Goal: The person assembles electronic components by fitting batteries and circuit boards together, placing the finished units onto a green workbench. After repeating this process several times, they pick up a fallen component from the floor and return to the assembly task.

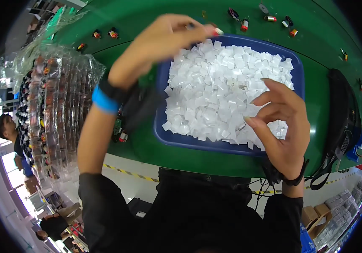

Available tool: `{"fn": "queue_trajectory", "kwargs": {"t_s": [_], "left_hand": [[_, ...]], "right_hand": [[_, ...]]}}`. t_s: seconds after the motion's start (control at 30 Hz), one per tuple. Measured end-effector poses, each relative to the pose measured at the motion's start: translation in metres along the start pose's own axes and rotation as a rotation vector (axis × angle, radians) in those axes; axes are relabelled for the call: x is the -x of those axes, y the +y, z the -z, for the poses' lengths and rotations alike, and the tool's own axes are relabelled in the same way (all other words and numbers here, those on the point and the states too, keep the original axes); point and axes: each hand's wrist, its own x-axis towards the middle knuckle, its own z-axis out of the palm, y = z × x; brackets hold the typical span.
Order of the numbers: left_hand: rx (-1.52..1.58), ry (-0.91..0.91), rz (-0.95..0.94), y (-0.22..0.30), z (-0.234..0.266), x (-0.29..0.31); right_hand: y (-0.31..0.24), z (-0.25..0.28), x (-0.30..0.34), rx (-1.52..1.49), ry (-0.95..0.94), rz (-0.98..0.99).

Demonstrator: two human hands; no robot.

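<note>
My left hand [160,40], blurred by motion, reaches over the far left corner of a blue plastic tray [160,126]. Its fingers are closed, with a small red-and-white cylinder [217,31] at the fingertips. White square pieces [214,92], like cut paper or film, fill the tray in a loose heap. Above the tray's right part hovers my right hand [286,120]; its thumb and fingers are curved and apart, with nothing visible between them. A blue band [104,99] and a black strap circle my left wrist.
Small red, white and gold cylinders, some with dark wires [244,25], lie scattered on the green table [134,145]. At left stands a tall stack of clear plastic trays [54,105] holding parts. A black bag-like object [342,114] lies at right. Other people are far left.
</note>
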Motion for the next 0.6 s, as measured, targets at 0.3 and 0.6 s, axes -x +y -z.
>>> {"fn": "queue_trajectory", "kwargs": {"t_s": [0.3, 0.6], "left_hand": [[-0.824, 0.308, 0.173, -0.124, 0.103, -0.059], [-0.379, 0.046, 0.207, -0.083, 0.101, -0.044]], "right_hand": [[0.007, 0.007, 0.002, 0.106, -0.104, 0.076], [0.009, 0.005, 0.0, 0.105, -0.097, 0.105]]}}
